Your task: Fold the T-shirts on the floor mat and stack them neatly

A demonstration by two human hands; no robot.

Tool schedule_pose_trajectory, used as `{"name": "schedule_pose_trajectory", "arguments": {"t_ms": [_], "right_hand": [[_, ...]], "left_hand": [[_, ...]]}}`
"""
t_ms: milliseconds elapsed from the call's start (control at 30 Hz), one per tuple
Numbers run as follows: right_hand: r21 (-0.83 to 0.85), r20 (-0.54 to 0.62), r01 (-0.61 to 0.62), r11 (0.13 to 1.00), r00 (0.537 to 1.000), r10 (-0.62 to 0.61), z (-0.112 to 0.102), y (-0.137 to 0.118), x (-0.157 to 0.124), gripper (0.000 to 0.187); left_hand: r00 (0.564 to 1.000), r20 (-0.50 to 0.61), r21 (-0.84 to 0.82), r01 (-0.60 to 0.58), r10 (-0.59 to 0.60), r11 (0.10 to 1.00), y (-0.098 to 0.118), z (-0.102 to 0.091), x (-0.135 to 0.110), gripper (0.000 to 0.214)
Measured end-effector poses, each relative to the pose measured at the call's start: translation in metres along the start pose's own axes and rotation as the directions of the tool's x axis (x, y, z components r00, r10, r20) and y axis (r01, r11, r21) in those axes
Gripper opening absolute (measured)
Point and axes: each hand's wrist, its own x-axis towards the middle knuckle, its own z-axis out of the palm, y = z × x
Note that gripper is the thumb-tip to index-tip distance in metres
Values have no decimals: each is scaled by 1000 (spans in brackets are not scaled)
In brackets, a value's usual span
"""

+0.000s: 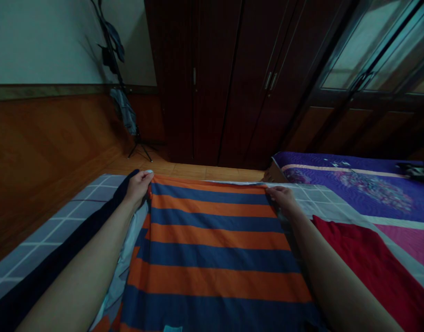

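An orange and blue striped cloth garment [219,249] lies stretched out across the bed in front of me. My left hand [138,186] pinches its far left corner. At the far right corner, my right hand [283,199] is closed on the same edge, and the cloth runs taut between the two. Its near end goes out of the frame at the bottom, where a small teal patch [173,329] shows. I cannot tell exactly which kind of garment it is.
Grey checked bedding [77,203] lies beneath. Dark blue cloth [91,230] is on the left, red cloth [367,263] on the right. Beyond are a purple bedspread [336,175], a dark wardrobe [215,83] and a coat stand [111,50] with clothing hung on it.
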Motion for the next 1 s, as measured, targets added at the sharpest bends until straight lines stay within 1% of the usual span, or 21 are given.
{"name": "schedule_pose_trajectory", "arguments": {"t_ms": [67,167,267,333,367,400,467,633,733,833,933,1000], "right_hand": [[43,109,-32,999,994,27,-2,-2,-1,15],[48,251,-104,993,964,89,-8,-5,-2,19],[32,332,-178,983,930,158,-11,-7,-2,22],[25,368,-213,977,910,189,-11,-8,-3,27],[18,381,-226,974,902,203,-11,-8,-3,31],[11,387,-235,972,897,212,-10,-9,-4,34],[-5,380,-234,972,899,218,-6,-10,-6,36],[-41,349,-180,983,919,183,0,-15,-12,24],[-64,339,-156,986,925,169,0,-20,-15,27],[-108,320,-133,985,934,161,1,-22,-16,32],[-183,281,-87,979,950,137,8,-21,-15,24],[-249,239,-48,967,965,110,15,-21,-15,18]], "left_hand": [[998,47,-49,44,-42,998,0,0,-1,34],[980,155,-90,140,-125,986,4,-1,-6,36],[936,285,-84,240,-208,967,12,-6,-10,39],[910,334,-75,286,-246,955,17,-11,-11,36],[905,340,-80,298,-255,951,18,-13,-11,33],[906,334,-93,306,-259,948,19,-15,-10,30],[921,296,-145,304,-252,942,19,-16,-8,26],[961,147,-301,270,-235,914,14,-13,-3,23],[966,49,-350,253,-253,902,14,-11,-1,23],[963,-26,-355,242,-269,903,17,-8,-3,21],[960,-44,-325,249,-278,912,20,-6,-6,19],[958,-56,-274,256,-282,927,21,-4,-7,18]]}}
